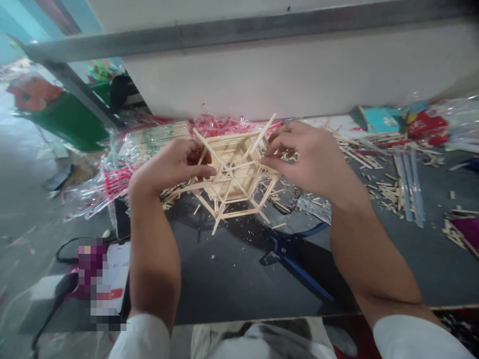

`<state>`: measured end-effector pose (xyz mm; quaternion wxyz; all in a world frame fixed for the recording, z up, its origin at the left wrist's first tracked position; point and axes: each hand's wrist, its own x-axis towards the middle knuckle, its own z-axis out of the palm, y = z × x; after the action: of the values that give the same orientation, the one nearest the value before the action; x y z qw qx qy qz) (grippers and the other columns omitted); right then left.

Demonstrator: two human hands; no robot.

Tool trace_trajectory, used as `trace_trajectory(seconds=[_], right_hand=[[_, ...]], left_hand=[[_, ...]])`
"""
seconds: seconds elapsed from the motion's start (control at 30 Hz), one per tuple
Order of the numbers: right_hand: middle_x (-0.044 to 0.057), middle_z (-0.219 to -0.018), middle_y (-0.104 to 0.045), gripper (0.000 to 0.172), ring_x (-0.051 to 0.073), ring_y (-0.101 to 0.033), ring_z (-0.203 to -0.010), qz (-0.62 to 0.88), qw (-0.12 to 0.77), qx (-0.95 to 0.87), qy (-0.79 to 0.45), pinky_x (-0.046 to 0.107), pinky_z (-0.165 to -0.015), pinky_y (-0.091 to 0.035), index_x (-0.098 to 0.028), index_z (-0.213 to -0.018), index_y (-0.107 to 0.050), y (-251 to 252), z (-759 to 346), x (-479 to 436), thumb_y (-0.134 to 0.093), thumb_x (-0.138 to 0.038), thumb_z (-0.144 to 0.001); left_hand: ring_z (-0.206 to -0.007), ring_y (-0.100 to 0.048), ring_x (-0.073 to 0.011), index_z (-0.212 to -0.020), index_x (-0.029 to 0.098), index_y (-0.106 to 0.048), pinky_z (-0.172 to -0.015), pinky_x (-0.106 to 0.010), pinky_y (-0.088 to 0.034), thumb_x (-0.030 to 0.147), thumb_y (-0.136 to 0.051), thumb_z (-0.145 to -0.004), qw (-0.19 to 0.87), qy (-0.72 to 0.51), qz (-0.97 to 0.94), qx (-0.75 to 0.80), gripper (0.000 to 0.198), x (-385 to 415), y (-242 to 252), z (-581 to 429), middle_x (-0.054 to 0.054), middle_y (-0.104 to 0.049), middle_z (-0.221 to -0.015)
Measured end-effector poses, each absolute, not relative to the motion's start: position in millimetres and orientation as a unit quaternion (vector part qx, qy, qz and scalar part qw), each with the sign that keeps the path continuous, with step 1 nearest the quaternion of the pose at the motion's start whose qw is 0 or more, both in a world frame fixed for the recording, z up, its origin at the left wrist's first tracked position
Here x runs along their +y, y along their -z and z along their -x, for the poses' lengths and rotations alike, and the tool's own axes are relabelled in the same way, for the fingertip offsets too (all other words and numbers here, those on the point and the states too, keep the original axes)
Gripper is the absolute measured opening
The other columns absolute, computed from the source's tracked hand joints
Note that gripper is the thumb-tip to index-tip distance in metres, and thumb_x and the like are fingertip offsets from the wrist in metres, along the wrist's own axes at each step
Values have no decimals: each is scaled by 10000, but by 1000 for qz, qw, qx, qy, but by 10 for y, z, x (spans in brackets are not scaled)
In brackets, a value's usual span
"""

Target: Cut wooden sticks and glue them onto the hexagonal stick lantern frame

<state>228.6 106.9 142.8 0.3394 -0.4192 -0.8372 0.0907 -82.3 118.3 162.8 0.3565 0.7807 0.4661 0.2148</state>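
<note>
A six-sided lattice frame built from thin wooden sticks (239,212) is held up above the dark table, its stacked layers showing through the middle. On its left side, my left hand (174,164) is closed, with thumb and fingers gripping the sticks. My right hand (305,157) pinches at the right side, close to the end of a stick that crosses the frame at a slant. The exact contact of the right fingertips is partly hidden. Below the frame lies a pair of blue-handled cutters (299,271) on the table.
Cut stick pieces (391,197) litter the dark tabletop (217,284). Clear plastic strips (409,187) lie at right. Bagged sticks (160,137) and red-tipped plastic wrappers (116,182) sit behind and left. A phone (118,271) lies at left front; a green bin (71,119) stands beyond.
</note>
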Motion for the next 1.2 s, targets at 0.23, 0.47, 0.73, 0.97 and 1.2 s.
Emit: trace_trajectory(seconds=[0.23,0.47,0.73,0.97,1.2], right_hand=[[69,-1024,-755,118,272,-719,-995,420,283,-859,-79,432,-920,-539,-237,-909,-765,-1514,-2332,1058,-757,-314,-997],[37,-906,-798,121,232,-732,-857,408,252,-874,-84,391,-849,-526,-244,-903,-771,-1567,-2384,1060,-750,-301,-1009],[39,-925,-817,130,236,-745,-855,405,227,-882,-85,385,-822,-516,-246,-888,-776,-1595,-2417,1057,-751,-280,-1011],[53,-900,-811,141,249,-747,-847,413,222,-878,-94,406,-820,-534,-242,-872,-755,-1596,-2411,1038,-761,-290,-1004],[65,-923,-816,123,259,-758,-873,415,221,-877,-96,411,-816,-544,-246,-884,-761,-1566,-2416,1065,-743,-285,-999]], left_hand=[[-694,-690,-167,-832,202,-716,-628,-291,-526,481,-872,-788,343,-207,-767,501,322,1201,-1621,845,-24,-726,-758],[-657,-681,-153,-801,200,-705,-606,-272,-508,472,-890,-757,351,-209,-759,508,331,1185,-1650,823,-3,-708,-709],[-706,-713,-173,-846,202,-724,-641,-293,-538,432,-865,-780,341,-206,-766,505,277,1193,-1624,848,-23,-748,-765],[-660,-670,-163,-812,211,-659,-601,-290,-500,467,-873,-744,348,-205,-759,511,341,1135,-1667,767,-15,-696,-709],[-618,-610,-143,-802,210,-637,-568,-284,-443,409,-870,-732,332,-210,-760,518,314,1113,-1659,765,1,-655,-661]])
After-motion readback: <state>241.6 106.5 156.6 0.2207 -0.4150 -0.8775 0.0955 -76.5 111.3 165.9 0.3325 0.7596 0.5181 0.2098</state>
